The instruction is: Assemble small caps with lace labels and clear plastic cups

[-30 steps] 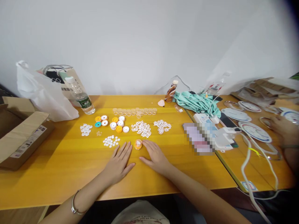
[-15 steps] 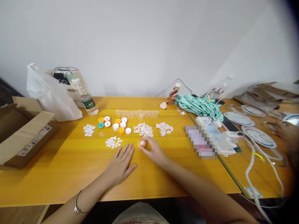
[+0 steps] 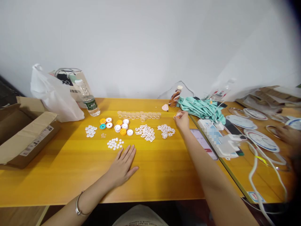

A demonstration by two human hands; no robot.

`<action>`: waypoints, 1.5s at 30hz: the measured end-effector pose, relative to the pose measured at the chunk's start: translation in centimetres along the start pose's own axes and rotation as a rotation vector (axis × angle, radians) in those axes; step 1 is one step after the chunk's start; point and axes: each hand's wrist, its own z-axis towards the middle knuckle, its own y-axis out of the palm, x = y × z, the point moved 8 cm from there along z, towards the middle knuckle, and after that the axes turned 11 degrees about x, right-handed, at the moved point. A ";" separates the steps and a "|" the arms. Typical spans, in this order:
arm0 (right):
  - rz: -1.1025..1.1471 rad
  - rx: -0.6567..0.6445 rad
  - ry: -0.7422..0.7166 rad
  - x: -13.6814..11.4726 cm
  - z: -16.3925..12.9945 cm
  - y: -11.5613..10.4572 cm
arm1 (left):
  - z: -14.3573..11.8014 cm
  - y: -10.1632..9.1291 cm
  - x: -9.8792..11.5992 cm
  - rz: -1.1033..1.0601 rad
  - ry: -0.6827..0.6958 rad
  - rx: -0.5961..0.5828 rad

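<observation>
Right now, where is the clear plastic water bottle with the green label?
In the head view, the clear plastic water bottle with the green label stands at the yellow wooden table's far left, beside the white plastic bag, beyond the left hand.

Bright even light, soft shadows, blurred edges

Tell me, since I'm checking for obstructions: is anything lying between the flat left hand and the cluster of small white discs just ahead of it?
Nothing visible: bare yellow wooden table separates the left hand from the small white discs.
</observation>
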 end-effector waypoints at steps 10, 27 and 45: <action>-0.110 -0.016 0.031 2.0 0.3 1.1 | 0.0 -0.2 0.1 -0.009 -0.001 0.013; 0.101 -0.745 -0.843 -10.5 -25.7 -0.8 | 0.1 -0.6 0.3 -0.006 0.016 0.034; 0.046 -0.840 -0.836 -10.6 -26.1 -0.9 | -1.3 -8.9 -15.3 -0.117 -0.530 0.410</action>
